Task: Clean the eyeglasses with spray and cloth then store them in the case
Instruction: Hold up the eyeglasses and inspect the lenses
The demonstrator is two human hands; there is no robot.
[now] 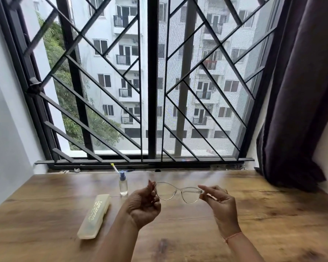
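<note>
Clear-framed eyeglasses point(178, 192) hang above the wooden table point(263, 214), held at both ends. My left hand point(143, 203) pinches the left hinge and my right hand point(219, 201) pinches the right hinge. A small clear spray bottle point(123, 184) with a blue cap stands upright just left of my left hand. A pale yellow translucent case point(94, 216) lies closed on the table further left and nearer to me. No cloth is visible.
A barred window point(151, 82) runs along the table's far edge, with a thin white stick point(114, 168) and small bits on the sill. A dark curtain point(301, 91) hangs at the right. A white wall borders the left side.
</note>
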